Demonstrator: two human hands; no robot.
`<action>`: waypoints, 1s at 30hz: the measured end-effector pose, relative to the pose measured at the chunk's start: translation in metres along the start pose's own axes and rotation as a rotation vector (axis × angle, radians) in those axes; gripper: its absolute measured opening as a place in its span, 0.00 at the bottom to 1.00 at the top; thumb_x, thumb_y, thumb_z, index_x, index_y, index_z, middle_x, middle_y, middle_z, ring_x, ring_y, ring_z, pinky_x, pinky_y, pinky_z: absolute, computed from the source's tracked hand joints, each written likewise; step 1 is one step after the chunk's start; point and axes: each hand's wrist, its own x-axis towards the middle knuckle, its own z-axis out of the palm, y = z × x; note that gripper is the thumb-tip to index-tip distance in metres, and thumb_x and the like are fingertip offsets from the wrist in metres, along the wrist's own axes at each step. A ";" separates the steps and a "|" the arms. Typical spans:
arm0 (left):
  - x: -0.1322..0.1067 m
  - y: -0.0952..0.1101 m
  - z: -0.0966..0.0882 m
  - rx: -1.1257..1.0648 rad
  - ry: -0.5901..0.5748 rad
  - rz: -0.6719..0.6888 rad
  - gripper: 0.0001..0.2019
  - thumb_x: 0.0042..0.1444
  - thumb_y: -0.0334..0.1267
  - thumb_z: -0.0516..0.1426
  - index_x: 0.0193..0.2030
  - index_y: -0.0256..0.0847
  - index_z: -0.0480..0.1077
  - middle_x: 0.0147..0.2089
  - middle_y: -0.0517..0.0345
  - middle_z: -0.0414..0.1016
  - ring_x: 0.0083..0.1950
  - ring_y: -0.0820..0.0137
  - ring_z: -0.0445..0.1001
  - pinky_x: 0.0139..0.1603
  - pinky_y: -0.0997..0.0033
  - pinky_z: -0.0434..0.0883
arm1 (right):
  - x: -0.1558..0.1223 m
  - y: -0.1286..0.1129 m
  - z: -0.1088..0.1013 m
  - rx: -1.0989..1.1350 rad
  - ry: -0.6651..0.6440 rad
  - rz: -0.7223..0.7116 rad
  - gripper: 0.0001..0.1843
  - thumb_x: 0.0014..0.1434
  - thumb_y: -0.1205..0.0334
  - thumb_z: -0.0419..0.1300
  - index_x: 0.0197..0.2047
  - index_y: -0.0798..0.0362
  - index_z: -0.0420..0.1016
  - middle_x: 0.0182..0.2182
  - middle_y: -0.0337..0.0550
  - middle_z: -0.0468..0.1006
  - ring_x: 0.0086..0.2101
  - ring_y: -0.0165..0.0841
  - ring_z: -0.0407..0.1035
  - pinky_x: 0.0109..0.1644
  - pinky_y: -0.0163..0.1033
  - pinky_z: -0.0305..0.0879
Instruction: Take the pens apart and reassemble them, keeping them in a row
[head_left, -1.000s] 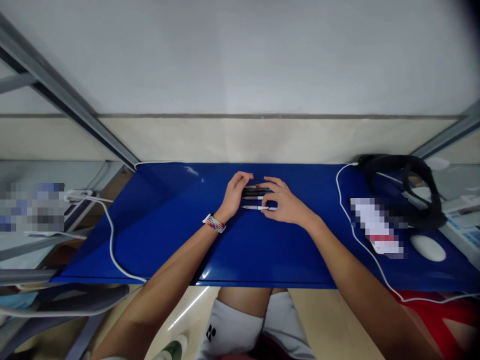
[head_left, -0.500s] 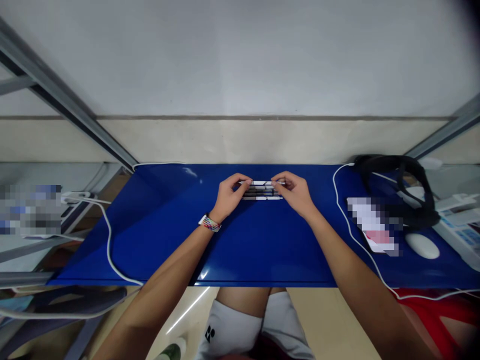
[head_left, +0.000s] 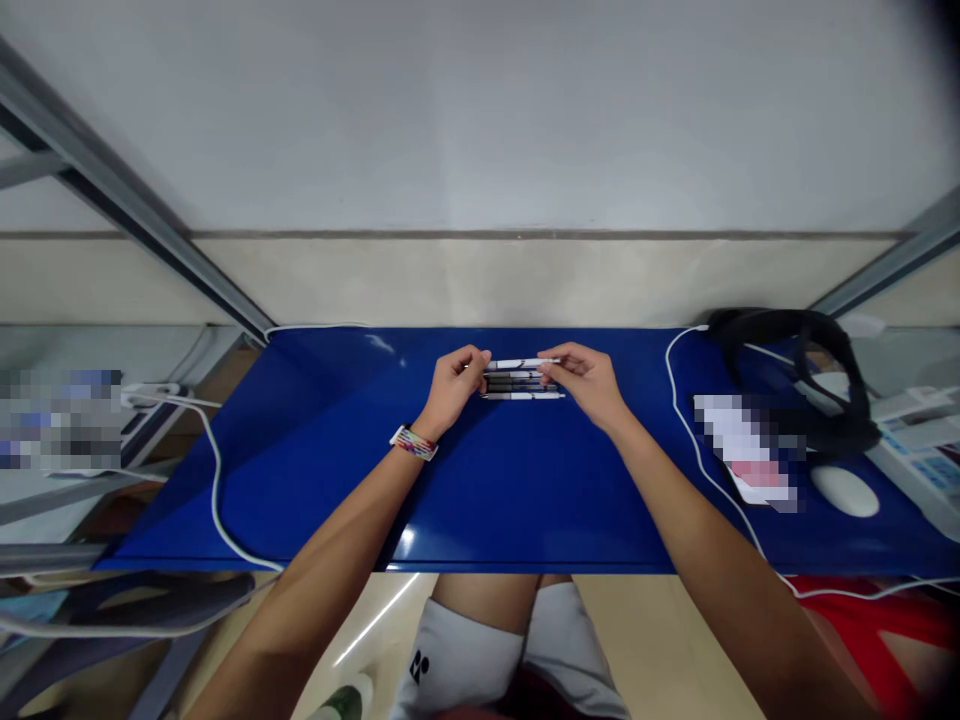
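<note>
Several pens (head_left: 522, 384) lie side by side in a row on the blue table top (head_left: 480, 480), some white, some dark. My left hand (head_left: 452, 385) is curled at the left ends of the pens, fingertips pinched on them. My right hand (head_left: 591, 383) is at their right ends, with its fingers pinching the farthest white pen (head_left: 525, 363). A striped band sits on my left wrist (head_left: 411, 442).
A white cable (head_left: 217, 480) runs along the table's left side. At the right lie a blurred flat item (head_left: 746, 450), a white mouse (head_left: 844, 490), a black strap or headset (head_left: 795, 370) and another white cable (head_left: 690, 440). Metal frame bars slant at both sides.
Both hands moved from over the middle of the pens out to the two ends of the row. The pens are now lined up closer together and slightly farther from me.
</note>
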 end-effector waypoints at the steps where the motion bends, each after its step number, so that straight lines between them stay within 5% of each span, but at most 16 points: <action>1: 0.000 0.001 0.000 0.008 0.000 -0.004 0.27 0.68 0.61 0.62 0.26 0.43 0.69 0.21 0.64 0.64 0.23 0.73 0.60 0.30 0.67 0.63 | 0.000 0.000 0.000 0.011 0.002 -0.001 0.15 0.56 0.47 0.77 0.42 0.46 0.88 0.27 0.40 0.84 0.30 0.39 0.80 0.39 0.46 0.77; 9: 0.000 0.011 -0.002 0.044 0.017 0.059 0.16 0.61 0.52 0.70 0.48 0.44 0.80 0.28 0.63 0.74 0.30 0.69 0.73 0.35 0.68 0.68 | 0.005 0.003 -0.005 0.116 0.084 0.064 0.17 0.53 0.48 0.79 0.41 0.48 0.86 0.31 0.40 0.85 0.29 0.35 0.78 0.38 0.44 0.78; 12: 0.002 0.009 -0.006 0.107 0.032 0.061 0.17 0.65 0.56 0.66 0.37 0.43 0.80 0.26 0.60 0.75 0.29 0.70 0.72 0.35 0.68 0.67 | 0.005 0.003 -0.005 0.140 0.070 0.072 0.17 0.53 0.48 0.79 0.42 0.48 0.87 0.31 0.40 0.85 0.29 0.34 0.78 0.39 0.44 0.77; 17: 0.004 0.007 -0.009 0.149 0.056 0.014 0.35 0.71 0.65 0.55 0.20 0.42 0.73 0.18 0.58 0.66 0.23 0.71 0.65 0.30 0.66 0.62 | 0.004 0.005 -0.004 0.140 0.037 0.065 0.17 0.55 0.48 0.79 0.42 0.47 0.87 0.31 0.39 0.84 0.30 0.35 0.79 0.40 0.45 0.78; 20: 0.004 0.008 -0.009 0.021 0.058 0.030 0.20 0.64 0.60 0.66 0.38 0.44 0.81 0.27 0.60 0.73 0.25 0.72 0.69 0.30 0.68 0.66 | 0.005 0.008 -0.005 0.161 0.053 0.081 0.17 0.55 0.48 0.79 0.43 0.47 0.87 0.32 0.39 0.85 0.30 0.34 0.78 0.41 0.44 0.79; 22: 0.004 0.009 -0.010 -0.021 0.045 0.049 0.19 0.57 0.54 0.73 0.49 0.46 0.80 0.32 0.62 0.75 0.26 0.73 0.70 0.30 0.69 0.67 | 0.006 0.010 -0.007 0.180 0.065 0.093 0.17 0.55 0.49 0.79 0.43 0.47 0.87 0.32 0.38 0.84 0.30 0.33 0.78 0.41 0.43 0.79; 25: 0.005 0.009 -0.011 0.063 0.033 0.054 0.16 0.60 0.54 0.71 0.40 0.44 0.80 0.28 0.62 0.73 0.26 0.72 0.69 0.30 0.69 0.66 | 0.007 0.010 -0.009 0.202 0.066 0.100 0.17 0.54 0.49 0.79 0.43 0.47 0.87 0.31 0.38 0.84 0.30 0.33 0.78 0.41 0.43 0.79; 28: 0.005 0.008 -0.013 0.143 0.047 0.024 0.28 0.69 0.61 0.60 0.26 0.42 0.76 0.21 0.59 0.69 0.25 0.71 0.68 0.31 0.67 0.65 | 0.007 0.009 -0.008 0.199 0.055 0.110 0.18 0.54 0.47 0.79 0.43 0.47 0.87 0.31 0.39 0.84 0.30 0.33 0.78 0.41 0.44 0.79; 30: 0.005 0.008 -0.013 0.110 0.038 0.009 0.28 0.69 0.62 0.60 0.27 0.42 0.77 0.22 0.59 0.70 0.25 0.71 0.68 0.31 0.67 0.66 | 0.007 0.008 -0.007 0.195 0.059 0.119 0.19 0.53 0.47 0.80 0.43 0.47 0.87 0.31 0.39 0.83 0.30 0.34 0.78 0.41 0.45 0.80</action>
